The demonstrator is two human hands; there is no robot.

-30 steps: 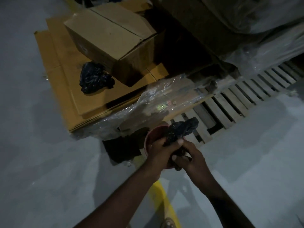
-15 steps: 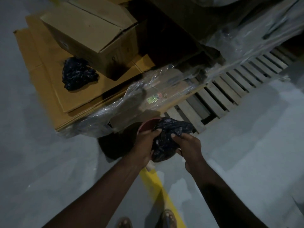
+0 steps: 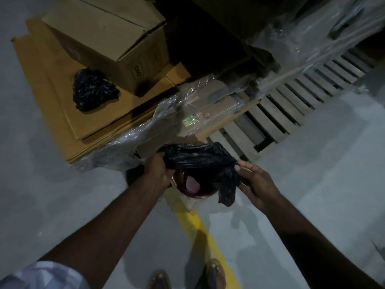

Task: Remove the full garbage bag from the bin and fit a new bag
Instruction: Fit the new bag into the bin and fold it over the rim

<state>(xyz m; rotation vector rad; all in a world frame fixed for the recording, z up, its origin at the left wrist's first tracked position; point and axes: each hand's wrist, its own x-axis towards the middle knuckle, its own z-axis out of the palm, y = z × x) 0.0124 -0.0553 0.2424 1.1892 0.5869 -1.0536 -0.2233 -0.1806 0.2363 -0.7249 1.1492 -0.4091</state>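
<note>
A small dark red bin (image 3: 194,189) stands on the grey floor below my hands. Over its mouth I hold a black garbage bag (image 3: 200,159), stretched out between both hands. My left hand (image 3: 158,171) grips the bag's left edge by the bin's rim. My right hand (image 3: 255,181) pinches the bag's right edge, and a loose corner hangs down beside the bin. A second, crumpled black bag (image 3: 92,89) lies on flattened cardboard at the upper left.
A cardboard box (image 3: 108,36) sits on a stack of flat cardboard (image 3: 52,97). Clear plastic wrap (image 3: 166,119) covers goods on a wooden pallet (image 3: 287,103). A yellow floor line (image 3: 206,238) runs toward my sandalled feet (image 3: 187,276).
The bag was a bunched wad held close between both hands. My hands have moved apart and pulled it wide over the bin.
</note>
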